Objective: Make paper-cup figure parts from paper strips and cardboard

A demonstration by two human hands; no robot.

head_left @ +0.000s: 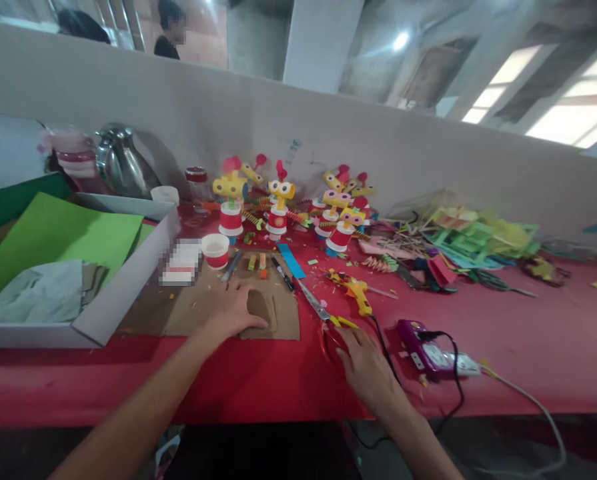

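My left hand (235,308) is open, thumb and fingers apart, low over a brown cardboard sheet (178,320). Near its fingertips are a paper cup with a red band (215,252), small folded paper strips (263,265) and a black marker (283,273). My right hand (368,363) is closed around the red and yellow handles of a pair of scissors (318,307), whose blades point away and left. A blue paper strip (292,261) lies by the blade tips. Right of the scissors rests a yellow glue gun (359,293).
Several red-and-yellow paper-cup figures (279,207) stand along the wall. At left is a white box (128,287) with green sheets, near a steel jug (123,160). A purple power strip (428,350) with cables sits at right, below piled craft scraps (468,230).
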